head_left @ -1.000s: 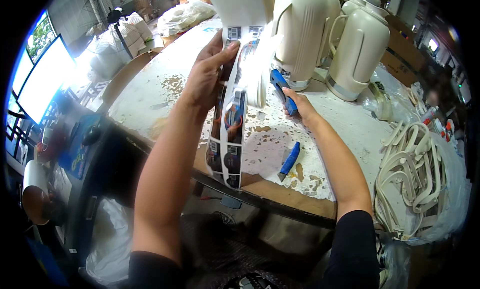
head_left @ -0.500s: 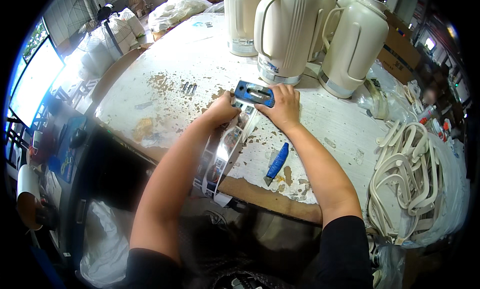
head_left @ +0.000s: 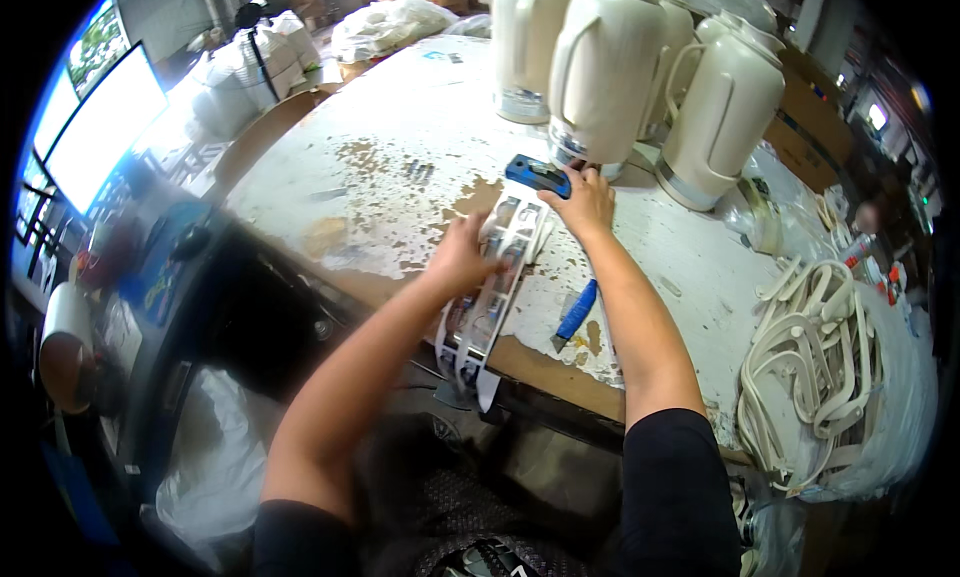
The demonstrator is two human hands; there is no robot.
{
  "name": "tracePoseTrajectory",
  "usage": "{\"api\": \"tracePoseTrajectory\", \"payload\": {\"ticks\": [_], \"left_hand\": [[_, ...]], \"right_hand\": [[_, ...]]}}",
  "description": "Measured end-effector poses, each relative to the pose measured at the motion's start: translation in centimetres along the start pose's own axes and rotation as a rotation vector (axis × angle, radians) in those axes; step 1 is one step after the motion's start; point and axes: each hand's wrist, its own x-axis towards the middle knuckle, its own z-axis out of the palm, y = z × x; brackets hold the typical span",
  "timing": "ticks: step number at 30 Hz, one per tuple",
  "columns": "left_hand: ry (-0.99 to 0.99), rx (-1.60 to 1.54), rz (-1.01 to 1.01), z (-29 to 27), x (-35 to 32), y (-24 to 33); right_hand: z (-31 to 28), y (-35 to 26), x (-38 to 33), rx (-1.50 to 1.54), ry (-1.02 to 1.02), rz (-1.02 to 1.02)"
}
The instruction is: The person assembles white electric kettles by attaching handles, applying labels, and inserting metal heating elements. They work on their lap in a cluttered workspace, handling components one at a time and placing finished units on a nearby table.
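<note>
My right hand [head_left: 588, 202] grips the end of a flat blue-and-black block-shaped tool [head_left: 537, 174], which lies on the worn white table. Strips of printed stickers on pale backing [head_left: 508, 239] run from below this tool toward me and hang over the front edge. Above the strips' left side is my left hand [head_left: 463, 257], fingers apart and slightly blurred; whether it touches them I cannot tell. A blue-handled utility knife [head_left: 576, 315] lies right of the strips. Beyond the tool stand several cream jugs with handles and silvery base bands, the nearest jug [head_left: 608, 77] close to my right hand.
A heap of cream plastic handles [head_left: 815, 362] in a clear bag fills the table's right side. Some small dark pieces [head_left: 418, 171] lie left of the tool. A bright screen [head_left: 105, 127] and a dark cabinet [head_left: 265, 327] stand on the left, cartons [head_left: 805, 147] behind right.
My left hand has let go near the block-shaped tool and drawn back toward me along the sticker strips. My right hand keeps its hold. The whole view has shifted a little.
</note>
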Motion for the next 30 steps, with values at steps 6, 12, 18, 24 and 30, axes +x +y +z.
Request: {"api": "tracePoseTrajectory", "payload": {"ticks": [6, 12, 18, 24, 30], "left_hand": [[0.243, -0.029, 0.388, -0.2, -20.6, -5.4], [0.4, 0.074, -0.037, 3.7, -40.9, -15.1], [0.427, 0.089, -0.164, 5.0, -46.7, -15.9], [0.486, 0.19, 0.217, -1.7, -37.1, -12.8], [0.29, 0.316, 0.773, -4.9, -15.2, -1.9]], "right_hand": [[0.4, 1.3, -0.1, 0.052, 0.098, -0.02], [0.6, 1.6, -2.4, 0.119, 0.062, 0.003], [0.2, 2.0, -2.7, 0.199, 0.052, 0.079], [-0.6, 0.1, -2.5, 0.105, 0.045, 0.092], [0.7, 3.0, -1.0, 0.182, 0.053, 0.052]]}}
